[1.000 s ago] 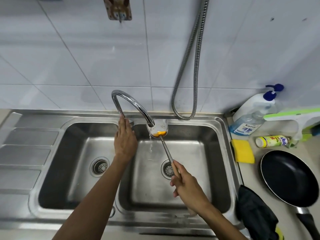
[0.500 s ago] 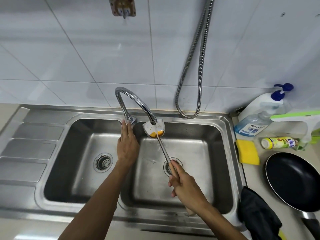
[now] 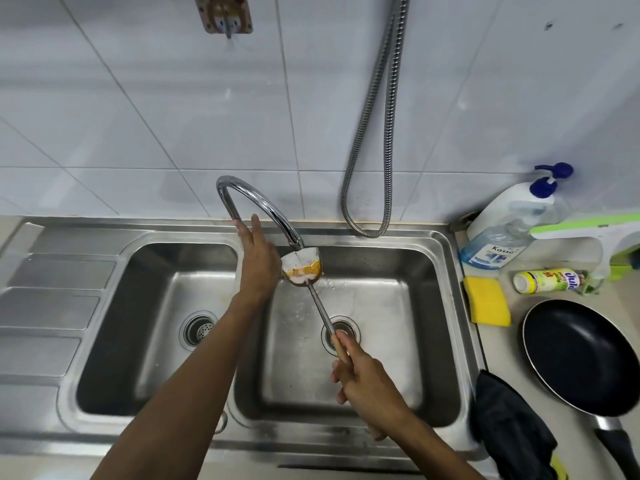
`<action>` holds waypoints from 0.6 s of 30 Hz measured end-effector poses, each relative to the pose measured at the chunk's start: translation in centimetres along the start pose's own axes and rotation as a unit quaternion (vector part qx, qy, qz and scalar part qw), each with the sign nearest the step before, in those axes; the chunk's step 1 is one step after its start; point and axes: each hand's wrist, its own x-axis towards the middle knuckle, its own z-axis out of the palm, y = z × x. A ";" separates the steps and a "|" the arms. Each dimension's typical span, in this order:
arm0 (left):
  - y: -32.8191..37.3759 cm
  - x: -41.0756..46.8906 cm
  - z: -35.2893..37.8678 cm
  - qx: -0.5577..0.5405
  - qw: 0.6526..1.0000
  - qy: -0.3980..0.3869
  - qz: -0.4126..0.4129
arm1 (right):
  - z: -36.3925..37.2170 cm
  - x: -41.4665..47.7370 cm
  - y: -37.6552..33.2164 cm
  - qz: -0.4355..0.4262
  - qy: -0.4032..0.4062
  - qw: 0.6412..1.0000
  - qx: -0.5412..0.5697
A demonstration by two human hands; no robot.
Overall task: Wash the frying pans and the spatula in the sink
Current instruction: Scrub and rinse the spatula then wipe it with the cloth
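Note:
My right hand [image 3: 367, 382] grips the metal handle of the spatula [image 3: 313, 292]. Its blade, smeared with yellow-orange residue, sits right under the spout of the curved chrome faucet [image 3: 256, 199], over the right basin of the double steel sink [image 3: 446, 258]. Water splashes on the blade. My left hand [image 3: 258, 261] reaches to the faucet's base with fingers extended; whether it grips the handle there is hidden. A black frying pan [image 3: 585, 355] lies on the counter to the right of the sink.
A yellow sponge [image 3: 486, 304], a lying detergent bottle [image 3: 547, 280], a blue-capped soap pump bottle [image 3: 502, 233] and a green-white squeegee [image 3: 588, 230] stand at the right. A dark cloth [image 3: 509, 427] drapes by the sink corner. A metal hose [image 3: 374, 133] hangs on the tiled wall.
My left hand has slid up from the basin divider to the faucet's base. The spatula blade stays under the spout. The camera view has shifted downward a little.

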 end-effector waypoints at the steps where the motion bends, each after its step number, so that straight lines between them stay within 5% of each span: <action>1: 0.2 0.2 0.1 0.003 1.000 -0.005 0.005 | 0.0 0.0 0.0 0.000 0.001 1.000 0.000; 8: -1.8 -0.5 -0.5 0.044 0.997 -0.044 0.047 | -0.1 -0.1 0.7 -0.010 0.011 1.000 -0.015; 18: 0.0 1.2 -1.7 0.068 0.990 -0.124 -0.024 | -0.2 -1.7 1.6 -0.023 0.018 1.000 -0.004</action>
